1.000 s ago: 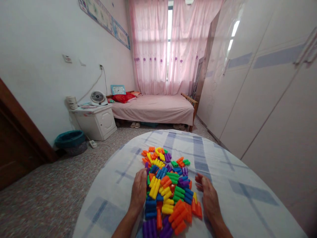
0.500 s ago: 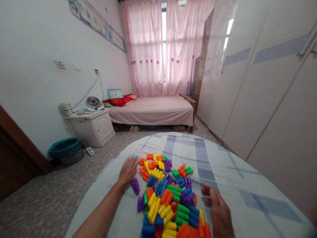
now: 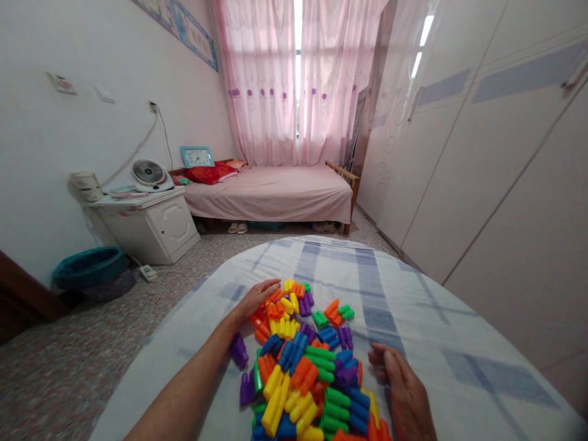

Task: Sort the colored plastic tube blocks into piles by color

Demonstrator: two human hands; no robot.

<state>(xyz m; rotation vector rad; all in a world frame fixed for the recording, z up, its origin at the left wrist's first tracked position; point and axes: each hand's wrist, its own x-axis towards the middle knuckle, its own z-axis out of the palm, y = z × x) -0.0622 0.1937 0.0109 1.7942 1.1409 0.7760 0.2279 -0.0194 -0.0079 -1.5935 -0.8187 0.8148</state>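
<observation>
L fingers now nearer orange blks.

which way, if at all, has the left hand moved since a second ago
Yes, forward: the left hand is now nearer the far edge of the cloth-covered table.

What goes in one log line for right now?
left hand: at far-left edge of blocks | right hand: right of blocks | blocks: colourful, heaped on blue-and-white tablecloth

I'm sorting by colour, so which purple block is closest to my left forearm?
The purple block lying just beside your left forearm; every other purple block sits farther from that arm.
</observation>
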